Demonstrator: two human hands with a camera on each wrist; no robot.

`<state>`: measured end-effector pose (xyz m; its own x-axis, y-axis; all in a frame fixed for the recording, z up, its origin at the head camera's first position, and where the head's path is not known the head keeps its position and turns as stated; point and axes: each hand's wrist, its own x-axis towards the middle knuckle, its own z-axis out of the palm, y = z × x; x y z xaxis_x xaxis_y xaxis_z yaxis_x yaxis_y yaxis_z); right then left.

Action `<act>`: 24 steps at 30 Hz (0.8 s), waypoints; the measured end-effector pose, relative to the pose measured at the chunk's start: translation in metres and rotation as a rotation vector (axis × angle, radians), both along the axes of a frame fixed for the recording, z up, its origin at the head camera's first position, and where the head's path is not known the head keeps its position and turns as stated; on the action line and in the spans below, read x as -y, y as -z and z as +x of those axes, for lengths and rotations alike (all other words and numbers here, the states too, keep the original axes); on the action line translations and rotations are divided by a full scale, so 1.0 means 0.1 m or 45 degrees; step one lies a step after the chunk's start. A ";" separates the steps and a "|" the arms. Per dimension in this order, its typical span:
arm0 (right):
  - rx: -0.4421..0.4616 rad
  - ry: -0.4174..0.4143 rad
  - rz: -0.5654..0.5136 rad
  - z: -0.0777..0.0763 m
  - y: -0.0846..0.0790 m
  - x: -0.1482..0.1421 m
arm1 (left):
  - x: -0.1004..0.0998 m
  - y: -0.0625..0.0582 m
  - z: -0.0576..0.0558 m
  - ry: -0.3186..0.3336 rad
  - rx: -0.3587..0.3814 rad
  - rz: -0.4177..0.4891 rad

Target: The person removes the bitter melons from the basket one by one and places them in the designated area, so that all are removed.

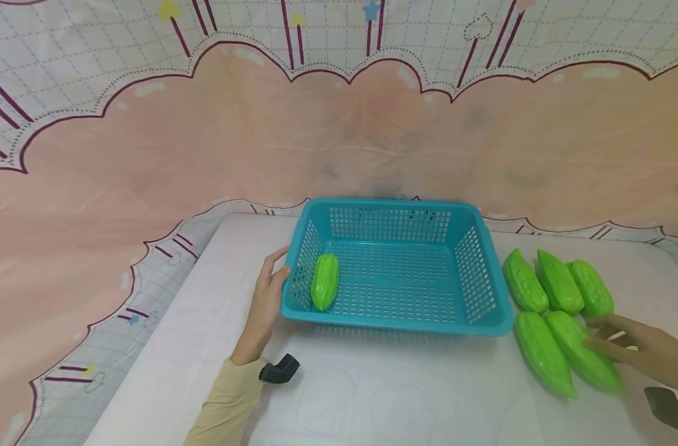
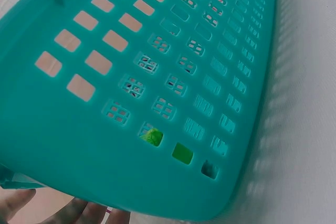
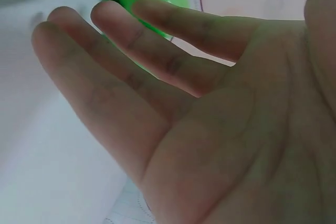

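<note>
A turquoise perforated basket (image 1: 395,325) stands on the white table. Against its left side rests my left hand (image 1: 269,291), thumb and fingers at the rim; the left wrist view shows fingers (image 2: 92,214) just beyond the basket edge. Inside, at the left end, lies one green bitter gourd (image 1: 325,282). Several more bitter gourds (image 1: 559,282) lie in two rows right of the basket. My right hand (image 1: 642,347) is over the front right bitter gourd (image 1: 587,359), whose tip is blurred. In the right wrist view its fingers (image 3: 100,93) are extended and the palm holds nothing.
A patterned cloth (image 1: 339,142) with a cloud outline hangs behind the table and runs down its left side. White table surface (image 1: 350,396) stretches in front of the basket. A black strap device (image 1: 280,370) is on my left wrist.
</note>
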<state>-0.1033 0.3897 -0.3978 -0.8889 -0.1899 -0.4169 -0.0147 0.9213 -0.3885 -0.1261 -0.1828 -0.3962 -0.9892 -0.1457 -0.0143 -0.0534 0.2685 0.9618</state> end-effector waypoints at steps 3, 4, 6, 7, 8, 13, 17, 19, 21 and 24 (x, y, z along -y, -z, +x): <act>-0.026 -0.007 0.014 0.00 -0.02 0.00 | 0.00 0.00 -0.01 -0.003 -0.002 0.003; -0.040 -0.014 0.012 0.00 -0.03 0.00 | 0.00 0.01 -0.02 -0.003 -0.001 0.002; -0.082 -0.029 -0.007 0.01 -0.06 0.01 | 0.00 0.01 -0.01 -0.003 -0.001 -0.002; -0.104 -0.037 -0.020 0.02 -0.07 0.01 | 0.00 0.00 -0.01 -0.003 -0.001 -0.003; -0.127 -0.045 -0.032 0.02 -0.08 0.02 | 0.00 0.00 -0.01 -0.002 0.001 -0.007; -0.204 -0.062 -0.073 0.05 -0.16 0.05 | -0.01 0.00 0.00 0.007 0.002 -0.006; -0.253 -0.074 -0.111 0.06 -0.20 0.09 | -0.01 0.00 -0.01 0.011 0.002 0.000; -0.312 -0.097 -0.147 0.06 -0.20 0.10 | -0.01 0.00 -0.01 0.009 0.005 -0.004; -0.348 -0.120 -0.165 0.05 -0.22 0.13 | 0.00 -0.01 0.00 0.009 0.009 -0.006; -0.388 -0.142 -0.185 0.05 -0.25 0.17 | 0.00 -0.01 0.00 0.012 0.012 0.001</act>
